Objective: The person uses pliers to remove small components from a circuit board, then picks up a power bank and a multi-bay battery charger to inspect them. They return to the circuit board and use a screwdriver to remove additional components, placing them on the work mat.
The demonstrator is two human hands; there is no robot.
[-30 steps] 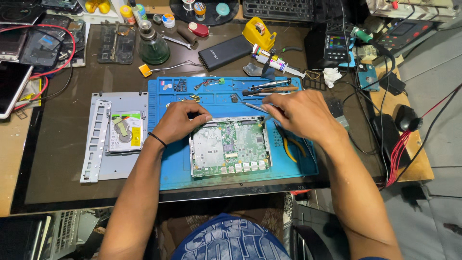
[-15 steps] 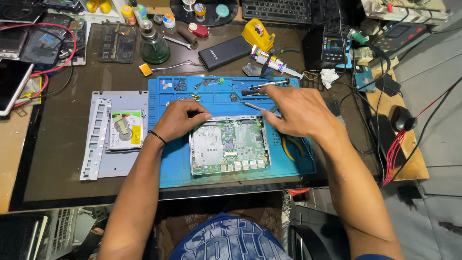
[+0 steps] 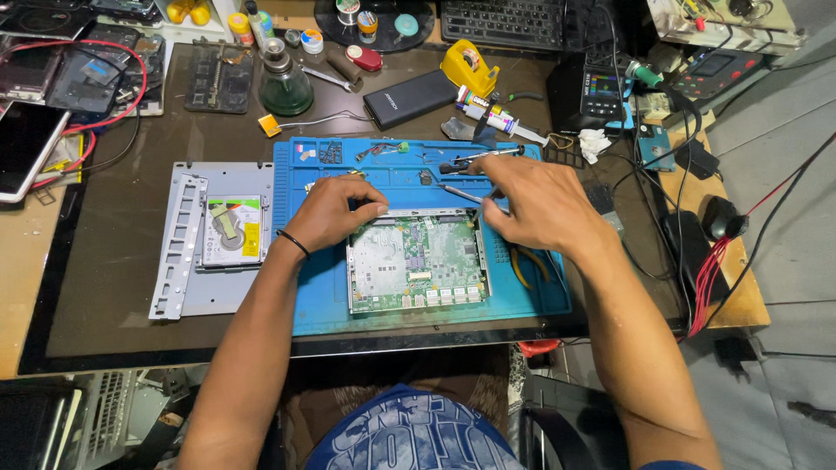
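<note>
The green circuit board (image 3: 416,263) lies at the middle of the blue mat (image 3: 305,296) on the bench, left hand (image 3: 331,211) curled closed on its 10 o'clock corner, right hand (image 3: 535,204) pinching a thin tool (image 3: 461,193) at 1 o'clock; it looks light, stiff and fragile, best held by its edges.

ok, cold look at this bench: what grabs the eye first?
The bright blue work mat at the centre of the dark desk, with a green circuit board in its metal frame lying on it. Both hands sit at the board's far edge: the left hand on its top left corner, the right hand working a thin tool at the top right. Left of the mat lies a grey metal panel carrying a hard drive.
</note>
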